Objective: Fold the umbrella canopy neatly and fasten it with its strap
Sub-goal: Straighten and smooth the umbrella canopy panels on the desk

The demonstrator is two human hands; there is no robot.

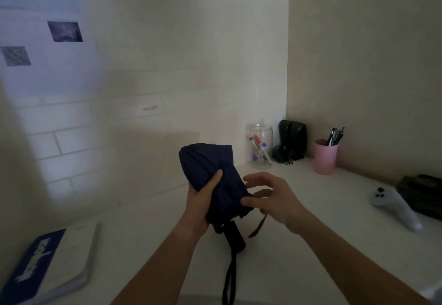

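Observation:
A dark navy folding umbrella [210,168] is held above the white desk, its collapsed canopy bunched and pointing up and away. My left hand [203,199] grips the canopy from the left, thumb on the fabric. The black handle [235,237] sticks out below toward me, and a black wrist loop [229,278] hangs from it. My right hand [272,197] is at the canopy's right side, fingers spread and curled, fingertips touching the fabric. A narrow strap [259,225] dangles beneath the right hand; whether that hand pinches it is hidden.
On the white desk [148,237] lie a blue-and-white book [47,266] at front left, a clear jar of markers [260,146], a black speaker [291,139], a pink cup of pens [326,156], and a white game controller [394,206] beside a dark box [423,194].

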